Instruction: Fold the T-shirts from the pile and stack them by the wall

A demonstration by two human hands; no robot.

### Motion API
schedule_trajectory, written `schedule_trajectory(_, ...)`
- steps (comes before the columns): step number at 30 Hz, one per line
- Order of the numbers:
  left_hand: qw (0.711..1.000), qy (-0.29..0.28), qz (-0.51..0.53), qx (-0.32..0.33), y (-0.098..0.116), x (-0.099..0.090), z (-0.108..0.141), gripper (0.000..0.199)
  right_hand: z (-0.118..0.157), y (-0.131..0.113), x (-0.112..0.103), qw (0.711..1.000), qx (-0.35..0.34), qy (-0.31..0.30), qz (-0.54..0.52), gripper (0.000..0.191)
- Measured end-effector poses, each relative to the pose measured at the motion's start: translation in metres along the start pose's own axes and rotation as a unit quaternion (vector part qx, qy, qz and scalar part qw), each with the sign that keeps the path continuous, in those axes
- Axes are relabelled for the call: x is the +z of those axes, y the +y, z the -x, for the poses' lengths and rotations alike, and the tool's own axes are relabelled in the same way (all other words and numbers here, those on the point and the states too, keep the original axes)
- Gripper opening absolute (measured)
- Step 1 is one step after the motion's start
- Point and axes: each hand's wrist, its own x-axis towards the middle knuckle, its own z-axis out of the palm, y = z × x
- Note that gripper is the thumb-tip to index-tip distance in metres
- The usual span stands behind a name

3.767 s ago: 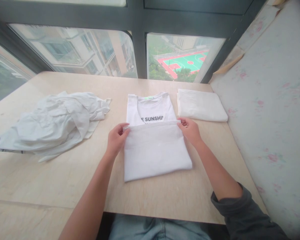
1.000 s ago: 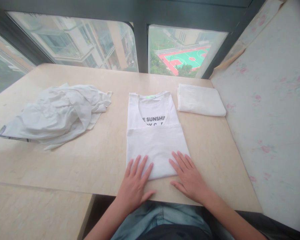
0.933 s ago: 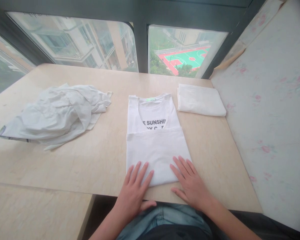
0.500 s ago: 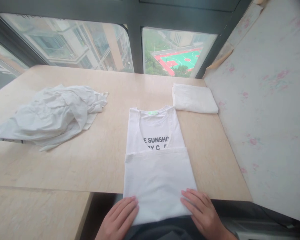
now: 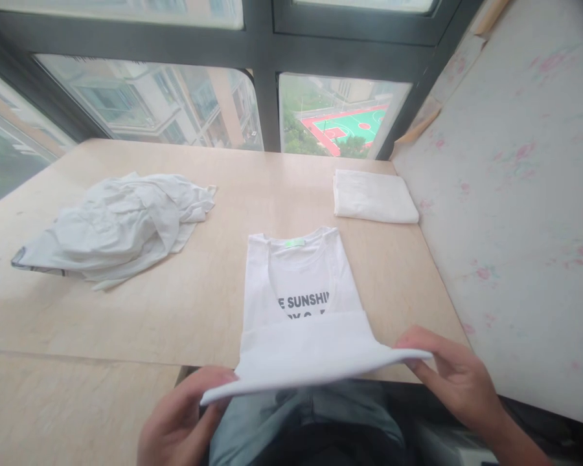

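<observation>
A home, apparently a flat well above the ground, is suggested by the flower-patterned wallpaper (image 5: 519, 194), which is peeled at its edge. The broad pale surface (image 5: 204, 298) is bordered by a dark window frame (image 5: 267, 110), beyond which a multi-storey building (image 5: 175, 103) and a marked sports court (image 5: 350, 126) are seen from above.

passage: tabletop (image 5: 218, 285) between crumpled cloth (image 5: 126, 223) and shirt (image 5: 298, 278) | far-right obstacle: folded cloth (image 5: 375, 196) | right limit: wall (image 5: 525, 213)

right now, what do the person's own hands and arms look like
The left hand and right hand are both ungloved, with no rings or markings that I can make out. The right forearm is bare up to the picture's edge, with no sleeve in view. The left forearm is out of view.
</observation>
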Motion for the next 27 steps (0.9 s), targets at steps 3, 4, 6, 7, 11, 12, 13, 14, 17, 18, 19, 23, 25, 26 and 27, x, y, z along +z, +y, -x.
schedule_trajectory(3, 0.996, 0.071, 0.048, -0.035, 0.019, 0.007, -0.043, 0.023, -0.043, -0.008, -0.001, 0.995, -0.002, 0.091, -0.028, 0.015)
schedule_trajectory(4, 0.994, 0.084, 0.062, -0.037, 0.022, 0.009, -0.062, 0.026, -0.061, -0.009, -0.001, 0.992, -0.003, 0.119, -0.042, 0.018)
schedule_trajectory(6, 0.992, 0.073, 0.091, -0.037, 0.023, 0.014, -0.106, 0.031, -0.103, -0.009, 0.001, 0.986, 0.004, 0.148, -0.077, 0.026)
schedule_trajectory(7, 0.991, 0.057, 0.113, -0.031, 0.02, 0.018, -0.13, 0.032, -0.126, -0.006, 0.004, 0.984, 0.012, 0.147, -0.096, 0.031)
schedule_trajectory(11, 0.992, 0.009, 0.125, -0.013, -0.013, 0.045, -0.221, 0.046, -0.219, 0.021, 0.029, 0.985, 0.043, 0.084, -0.147, 0.044)
schedule_trajectory(12, 0.997, 0.004, 0.074, -0.021, -0.024, 0.053, -0.239, 0.049, -0.238, 0.031, 0.039, 0.987, 0.056, 0.073, -0.129, 0.045)
schedule_trajectory(13, 0.999, 0.003, 0.022, -0.031, -0.035, 0.061, -0.253, 0.051, -0.254, 0.041, 0.049, 0.99, 0.072, 0.07, -0.099, 0.045)
schedule_trajectory(14, 0.999, 0.006, -0.019, -0.039, -0.046, 0.067, -0.263, 0.05, -0.266, 0.051, 0.059, 0.991, 0.087, 0.073, -0.067, 0.044)
schedule_trajectory(17, 0.996, 0.018, -0.074, -0.046, -0.071, 0.078, -0.277, 0.044, -0.282, 0.078, 0.081, 0.989, 0.111, 0.1, -0.005, 0.042)
schedule_trajectory(18, 0.995, 0.019, -0.083, -0.045, -0.076, 0.079, -0.278, 0.042, -0.283, 0.084, 0.085, 0.988, 0.11, 0.107, 0.002, 0.043)
schedule_trajectory(19, 0.995, 0.018, -0.093, -0.042, -0.079, 0.079, -0.277, 0.041, -0.283, 0.088, 0.087, 0.988, 0.107, 0.114, 0.009, 0.044)
schedule_trajectory(23, 0.99, 0.028, -0.133, -0.028, -0.073, 0.08, -0.273, 0.043, -0.279, 0.091, 0.084, 0.984, 0.076, 0.159, 0.038, 0.043)
schedule_trajectory(25, 0.982, 0.033, -0.185, 0.026, -0.057, 0.087, -0.266, 0.047, -0.276, 0.081, 0.082, 0.977, 0.018, 0.199, 0.071, 0.039)
schedule_trajectory(26, 0.972, 0.024, -0.221, 0.071, -0.047, 0.093, -0.26, 0.047, -0.273, 0.074, 0.084, 0.973, -0.024, 0.211, 0.09, 0.037)
schedule_trajectory(27, 0.958, 0.006, -0.26, 0.122, -0.037, 0.101, -0.252, 0.047, -0.269, 0.066, 0.087, 0.969, -0.07, 0.21, 0.109, 0.036)
